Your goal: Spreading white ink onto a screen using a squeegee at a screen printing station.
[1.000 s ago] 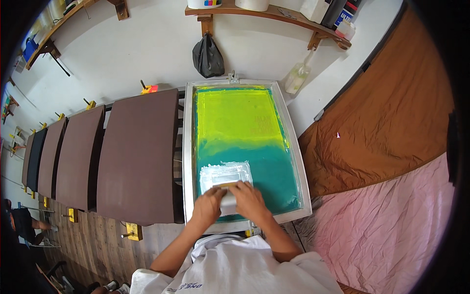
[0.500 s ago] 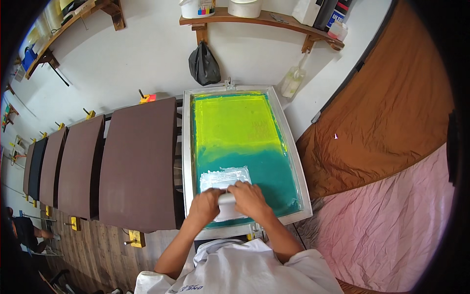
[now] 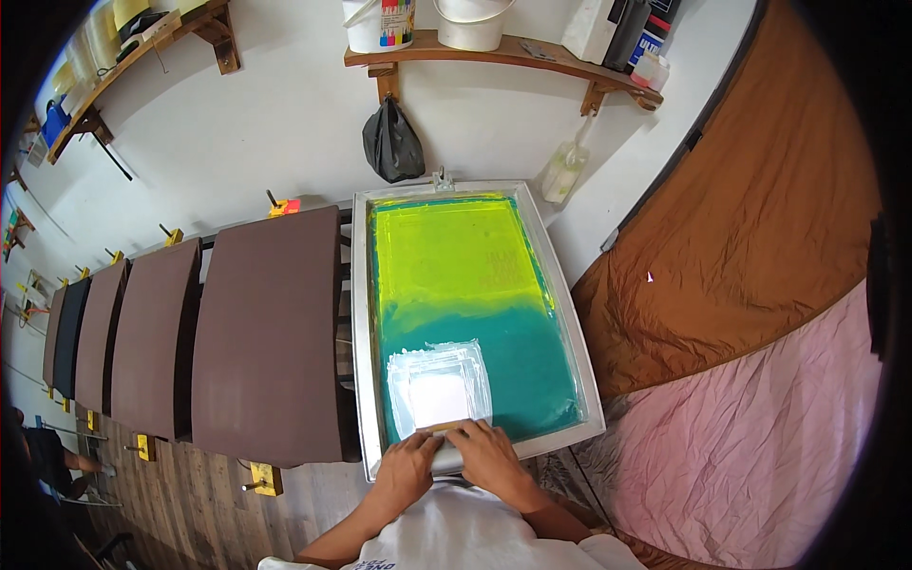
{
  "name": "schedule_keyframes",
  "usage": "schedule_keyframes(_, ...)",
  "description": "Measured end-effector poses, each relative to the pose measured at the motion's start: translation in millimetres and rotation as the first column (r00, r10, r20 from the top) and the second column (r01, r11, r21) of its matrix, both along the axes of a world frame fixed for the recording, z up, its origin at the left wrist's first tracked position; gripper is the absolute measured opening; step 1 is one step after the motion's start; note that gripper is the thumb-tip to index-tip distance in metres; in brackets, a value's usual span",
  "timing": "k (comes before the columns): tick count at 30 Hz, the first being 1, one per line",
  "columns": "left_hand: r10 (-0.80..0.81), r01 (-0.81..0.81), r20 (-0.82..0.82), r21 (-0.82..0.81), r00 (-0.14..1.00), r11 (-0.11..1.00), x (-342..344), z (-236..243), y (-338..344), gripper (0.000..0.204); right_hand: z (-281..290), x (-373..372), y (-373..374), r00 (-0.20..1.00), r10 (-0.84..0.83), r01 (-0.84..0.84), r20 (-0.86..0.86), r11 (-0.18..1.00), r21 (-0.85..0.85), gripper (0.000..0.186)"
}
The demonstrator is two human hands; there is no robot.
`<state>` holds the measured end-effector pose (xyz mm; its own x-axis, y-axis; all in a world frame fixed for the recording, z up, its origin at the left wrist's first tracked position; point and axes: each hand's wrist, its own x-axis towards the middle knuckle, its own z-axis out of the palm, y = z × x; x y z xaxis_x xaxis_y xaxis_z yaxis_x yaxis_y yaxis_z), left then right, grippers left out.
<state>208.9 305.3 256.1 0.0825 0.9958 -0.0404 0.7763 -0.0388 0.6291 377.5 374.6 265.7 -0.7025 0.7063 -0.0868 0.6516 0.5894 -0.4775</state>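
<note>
A screen-printing screen in a pale metal frame lies in front of me. Its mesh is yellow-green at the far half and teal nearer me. On the lower left of it is a white ink patch, streaked at the edges. Both my hands are closed on a squeegee with a wooden handle at the screen's near edge: my left hand at its left part, my right hand at its right part. The squeegee's blade is hidden.
Brown padded boards with yellow clamps line my left. A wall shelf holds buckets, with a black bag hanging below. Brown fabric and pink fabric cover the right. Another person is at the left edge.
My hands and the squeegee have moved toward me to the screen's near edge, uncovering more of the white patch. The whole view has shifted slightly, the scene sitting lower in it.
</note>
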Motion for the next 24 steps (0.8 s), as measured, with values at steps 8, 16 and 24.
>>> schedule_keyframes(8,0.015,-0.011,-0.072,0.067,0.997,0.998,-23.2,5.4,60.2,0.043,12.5,-24.3,62.6,0.997,0.014,-0.016,0.076,1.000,0.026,0.035)
schedule_keyframes(16,0.047,-0.039,-0.057,0.139,0.997,0.990,-15.8,-21.7,55.5,0.049,-14.4,-21.6,55.3,0.999,-0.021,0.024,-0.049,0.998,0.060,0.043)
schedule_keyframes(24,0.015,-0.017,-0.032,-0.046,0.999,0.999,7.5,7.0,-4.7,0.054,-3.8,7.4,-0.9,1.000,0.010,-0.010,0.003,1.000,-0.005,0.039)
